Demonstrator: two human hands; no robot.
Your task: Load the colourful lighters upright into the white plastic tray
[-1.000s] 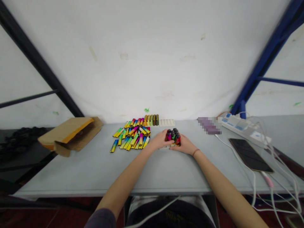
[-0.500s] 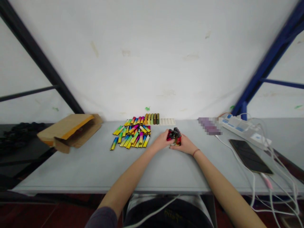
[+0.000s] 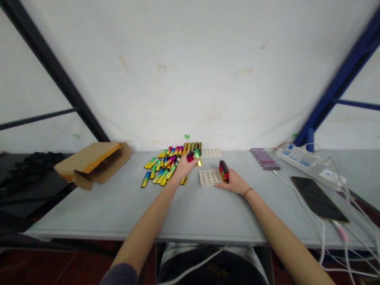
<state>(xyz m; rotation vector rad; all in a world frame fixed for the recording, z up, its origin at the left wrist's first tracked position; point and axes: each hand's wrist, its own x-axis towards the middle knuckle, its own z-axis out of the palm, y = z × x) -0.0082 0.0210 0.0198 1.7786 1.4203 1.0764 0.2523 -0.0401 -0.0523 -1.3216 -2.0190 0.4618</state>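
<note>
My left hand is closed on a few shiny coloured tubes, dark red and green-yellow, held above the right edge of a loose pile. Beneath it lie many metallic rainbow tubes with yellow ends, partly hidden by the hand and forearm. My right hand grips the right side of a pale tray with round holes. Its fingers also rest against a row of upright red tubes with black tops standing in the tray's right end. The fingers behind that row are hidden.
Against the wall, upright tubes stand beside another pale tray. A brown cardboard box lies open at the left. On the right are a phone, a power strip, white cables and a pixelated purple item.
My left hand has moved left from the tray to the pile, carrying tubes. The right hand stays by the tray, whose holes and red row now show.
</note>
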